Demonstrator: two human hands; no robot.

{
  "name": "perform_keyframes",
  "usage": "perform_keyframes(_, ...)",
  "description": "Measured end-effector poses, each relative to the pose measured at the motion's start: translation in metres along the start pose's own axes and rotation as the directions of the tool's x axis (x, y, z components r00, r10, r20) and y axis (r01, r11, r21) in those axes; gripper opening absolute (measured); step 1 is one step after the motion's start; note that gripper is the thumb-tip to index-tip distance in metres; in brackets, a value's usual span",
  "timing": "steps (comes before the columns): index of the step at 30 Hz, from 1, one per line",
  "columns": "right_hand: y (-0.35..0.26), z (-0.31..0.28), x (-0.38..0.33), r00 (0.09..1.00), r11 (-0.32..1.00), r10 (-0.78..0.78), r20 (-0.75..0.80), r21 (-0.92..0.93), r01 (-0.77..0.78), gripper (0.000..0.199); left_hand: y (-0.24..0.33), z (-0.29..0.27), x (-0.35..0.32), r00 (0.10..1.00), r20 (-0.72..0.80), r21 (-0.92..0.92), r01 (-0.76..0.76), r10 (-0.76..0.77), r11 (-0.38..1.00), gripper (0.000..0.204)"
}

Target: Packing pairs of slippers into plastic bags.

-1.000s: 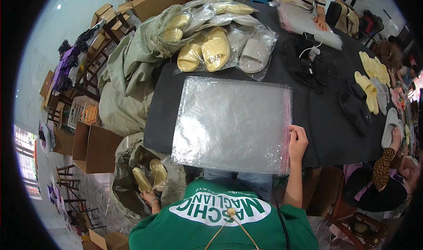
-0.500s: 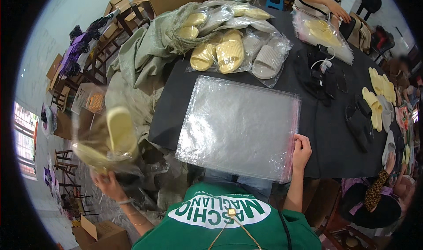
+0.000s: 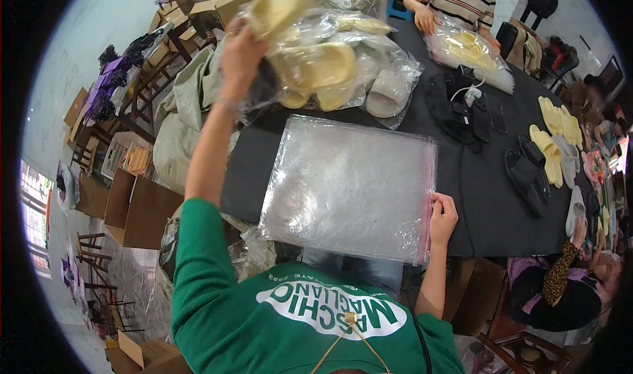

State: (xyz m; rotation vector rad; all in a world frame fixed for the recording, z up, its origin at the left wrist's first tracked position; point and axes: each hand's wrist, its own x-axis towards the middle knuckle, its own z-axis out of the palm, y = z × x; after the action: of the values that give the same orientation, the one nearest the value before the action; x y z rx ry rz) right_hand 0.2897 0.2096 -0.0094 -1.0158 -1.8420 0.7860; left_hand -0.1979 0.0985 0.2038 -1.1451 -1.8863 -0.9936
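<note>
My left hand (image 3: 241, 52) is raised at the far left of the table, closed on a clear bag of pale yellow slippers (image 3: 283, 11). The slippers are smeared by motion and hang over a heap of bagged slippers, where a bagged grey slipper (image 3: 389, 92) shows at the right. Directly in front of me lies a flat clear plastic bag (image 3: 349, 183) with a pink strip down its right edge; whether it is one bag or a stack, I cannot tell. My right hand (image 3: 443, 217) pinches that edge near its lower corner.
Across the table a person in a striped top handles bagged yellow slippers (image 3: 465, 44). To the right lie a black pouch with cables (image 3: 455, 110), a phone (image 3: 494, 114), black sandals (image 3: 527, 179) and yellow slippers (image 3: 547, 156). An open cardboard box (image 3: 142, 206) stands at the left.
My left hand has swung from low on the left up to the far heap, carrying the bagged yellow slippers. My right hand stays at the clear bag's pink edge.
</note>
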Motion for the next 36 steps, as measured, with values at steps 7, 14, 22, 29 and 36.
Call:
perform_keyframes(7, 0.006, 0.004, 0.003, 0.998, 0.997, -0.069, 0.007, -0.031, 0.070, 0.019, -0.013, 0.148, -0.037, 0.982, 0.148, -0.297, -0.067, 0.116, 0.952, 0.061)
perform_keyframes(14, -0.003, 0.004, 0.000, 0.998, 0.999, 0.049, 0.044, -0.010, -0.049, 0.018, 0.016, -0.014, -0.133, 0.991, 0.115, -0.364, 0.109, -0.072, 0.925, 0.035)
perform_keyframes(22, 0.004, 0.001, -0.002, 1.000, 0.999, -0.003, 0.025, -0.054, 0.004, 0.015, -0.046, -0.232, -0.468, 0.578, -0.063, 0.310, 0.786, -0.813, 0.535, 0.015)
perform_keyframes(29, 0.007, 0.005, 0.002, 0.999, 0.997, -0.019, 0.039, -0.070, 0.022, 0.015, -0.066, -0.315, -0.676, -0.152, -0.028, 0.897, 0.433, -0.988, -0.092, 0.026)
perform_keyframes(36, 0.006, 0.003, 0.000, 0.998, 0.997, -0.033, 0.052, -0.064, 0.036, 0.015, -0.094, -0.311, -0.667, -0.057, -0.031, 0.900, 0.433, -0.998, -0.053, 0.027)
